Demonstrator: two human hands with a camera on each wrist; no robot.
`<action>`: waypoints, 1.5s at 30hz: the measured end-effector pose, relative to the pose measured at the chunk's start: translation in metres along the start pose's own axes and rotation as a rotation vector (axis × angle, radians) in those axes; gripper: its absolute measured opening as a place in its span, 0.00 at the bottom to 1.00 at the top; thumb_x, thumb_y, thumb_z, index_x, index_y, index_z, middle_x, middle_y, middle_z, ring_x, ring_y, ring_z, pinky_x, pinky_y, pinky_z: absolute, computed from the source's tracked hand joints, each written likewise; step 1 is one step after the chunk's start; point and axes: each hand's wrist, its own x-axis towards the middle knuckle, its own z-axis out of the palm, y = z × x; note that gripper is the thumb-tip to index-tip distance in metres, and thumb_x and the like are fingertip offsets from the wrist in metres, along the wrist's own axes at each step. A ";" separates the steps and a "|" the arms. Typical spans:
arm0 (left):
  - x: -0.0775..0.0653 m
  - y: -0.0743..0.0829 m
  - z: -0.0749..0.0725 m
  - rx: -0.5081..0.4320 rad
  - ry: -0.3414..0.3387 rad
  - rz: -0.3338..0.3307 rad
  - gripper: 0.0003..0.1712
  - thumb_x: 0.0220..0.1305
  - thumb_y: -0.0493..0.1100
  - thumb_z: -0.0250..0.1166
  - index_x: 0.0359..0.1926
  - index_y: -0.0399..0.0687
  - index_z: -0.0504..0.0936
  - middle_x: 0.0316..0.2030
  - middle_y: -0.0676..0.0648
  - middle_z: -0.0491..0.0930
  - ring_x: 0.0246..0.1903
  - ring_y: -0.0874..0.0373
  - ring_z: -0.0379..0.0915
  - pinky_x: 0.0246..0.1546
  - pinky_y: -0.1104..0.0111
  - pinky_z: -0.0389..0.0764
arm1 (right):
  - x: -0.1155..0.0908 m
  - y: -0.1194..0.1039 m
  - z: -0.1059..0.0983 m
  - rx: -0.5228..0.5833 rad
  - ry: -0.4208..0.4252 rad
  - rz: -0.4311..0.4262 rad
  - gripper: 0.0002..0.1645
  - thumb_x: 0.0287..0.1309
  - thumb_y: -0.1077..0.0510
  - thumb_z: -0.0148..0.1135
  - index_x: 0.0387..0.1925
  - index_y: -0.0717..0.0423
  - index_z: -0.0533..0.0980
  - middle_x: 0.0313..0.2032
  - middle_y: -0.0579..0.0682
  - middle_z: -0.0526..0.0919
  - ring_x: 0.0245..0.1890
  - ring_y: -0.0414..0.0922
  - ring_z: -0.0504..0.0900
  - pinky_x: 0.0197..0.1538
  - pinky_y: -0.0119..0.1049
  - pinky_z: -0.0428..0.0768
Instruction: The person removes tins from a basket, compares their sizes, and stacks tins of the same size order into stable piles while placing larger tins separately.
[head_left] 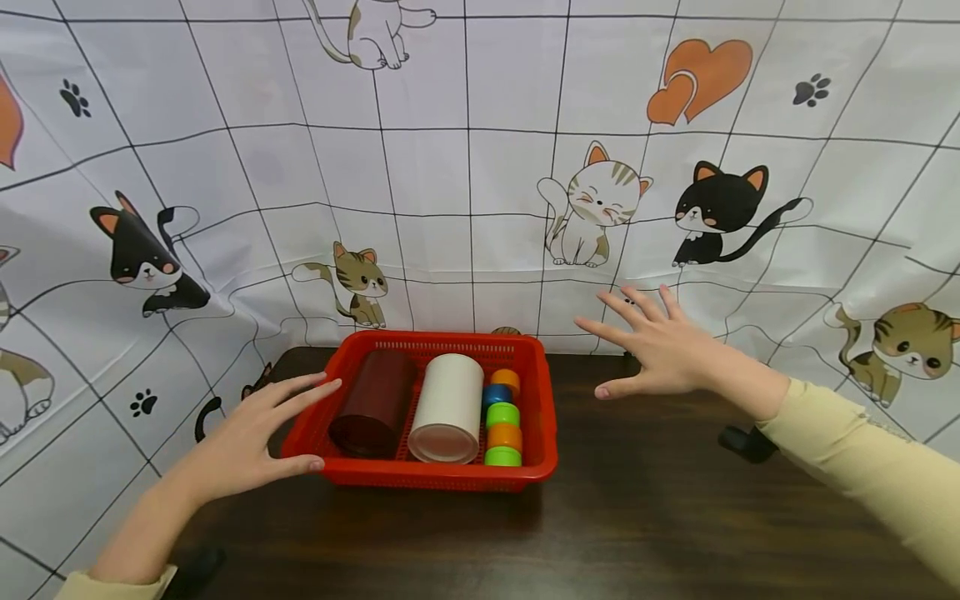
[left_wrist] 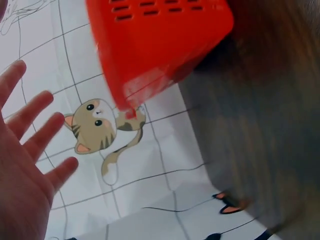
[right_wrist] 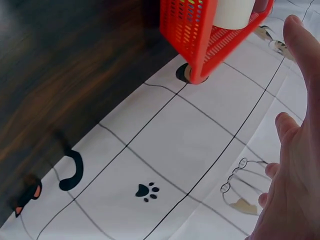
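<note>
A red plastic basket (head_left: 442,477) stands on the dark wooden table. Inside it lie a dark brown cylinder (head_left: 375,400), a white cylinder (head_left: 448,400) and a row of several small colored pieces, among them a blue one (head_left: 497,395) and a green one (head_left: 502,414). My left hand (head_left: 251,433), fingers spread, is beside the basket's left rim; whether a fingertip touches the rim I cannot tell. To the basket's right my right hand (head_left: 660,346) hangs apart from it, fingers stretched out, holding nothing. The right wrist view shows the basket's red side (right_wrist: 187,30) away from the fingers.
A white cloth (head_left: 517,167) printed with cats and grid lines hangs behind and at both sides of the table. The dark wooden tabletop (head_left: 637,500) extends in front and to the right of the basket. A small black object (head_left: 747,444) shows below the right wrist.
</note>
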 end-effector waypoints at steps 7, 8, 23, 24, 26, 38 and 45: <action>-0.018 0.010 0.012 -0.055 0.103 -0.056 0.43 0.47 0.55 0.79 0.66 0.68 0.73 0.60 0.51 0.76 0.58 0.56 0.68 0.48 0.43 0.78 | 0.024 -0.009 0.001 0.022 -0.006 -0.048 0.57 0.49 0.17 0.54 0.76 0.30 0.52 0.79 0.55 0.44 0.78 0.63 0.38 0.70 0.73 0.34; -0.020 0.011 0.014 -0.053 0.117 -0.064 0.43 0.46 0.54 0.80 0.65 0.68 0.74 0.59 0.53 0.77 0.57 0.59 0.68 0.47 0.45 0.79 | 0.027 -0.010 0.002 0.029 -0.007 -0.053 0.57 0.49 0.17 0.55 0.76 0.30 0.52 0.79 0.55 0.44 0.78 0.63 0.39 0.70 0.73 0.35; -0.024 0.019 0.034 -0.129 0.183 -0.045 0.29 0.48 0.48 0.80 0.54 0.69 0.84 0.52 0.62 0.81 0.52 0.69 0.75 0.51 0.76 0.77 | 0.077 -0.032 -0.001 0.059 -0.052 -0.120 0.53 0.53 0.26 0.62 0.76 0.34 0.54 0.79 0.55 0.44 0.78 0.62 0.38 0.72 0.70 0.36; -0.024 0.019 0.035 -0.124 0.184 -0.044 0.29 0.48 0.48 0.80 0.53 0.69 0.84 0.51 0.62 0.81 0.51 0.69 0.75 0.50 0.75 0.78 | 0.080 -0.034 -0.001 0.060 -0.056 -0.127 0.53 0.53 0.27 0.63 0.76 0.34 0.55 0.79 0.56 0.45 0.78 0.62 0.39 0.73 0.70 0.36; -0.025 0.020 0.036 -0.111 0.184 -0.046 0.28 0.47 0.47 0.80 0.52 0.69 0.85 0.49 0.64 0.81 0.49 0.69 0.75 0.49 0.72 0.79 | 0.087 -0.036 0.000 0.047 -0.065 -0.144 0.53 0.53 0.29 0.64 0.76 0.35 0.55 0.79 0.56 0.46 0.78 0.63 0.40 0.73 0.69 0.39; -0.029 0.022 0.049 -0.126 0.234 -0.011 0.27 0.44 0.41 0.81 0.47 0.69 0.87 0.43 0.65 0.81 0.45 0.70 0.70 0.45 0.74 0.76 | 0.123 -0.044 0.004 0.067 -0.126 -0.210 0.53 0.49 0.41 0.74 0.74 0.38 0.59 0.78 0.54 0.51 0.76 0.64 0.49 0.71 0.64 0.60; -0.027 0.022 0.056 -0.145 0.280 0.031 0.30 0.39 0.32 0.80 0.43 0.67 0.88 0.40 0.63 0.80 0.43 0.69 0.67 0.44 0.81 0.71 | 0.142 -0.052 0.011 0.154 -0.206 -0.195 0.44 0.52 0.51 0.75 0.70 0.38 0.67 0.76 0.52 0.57 0.74 0.58 0.55 0.66 0.58 0.71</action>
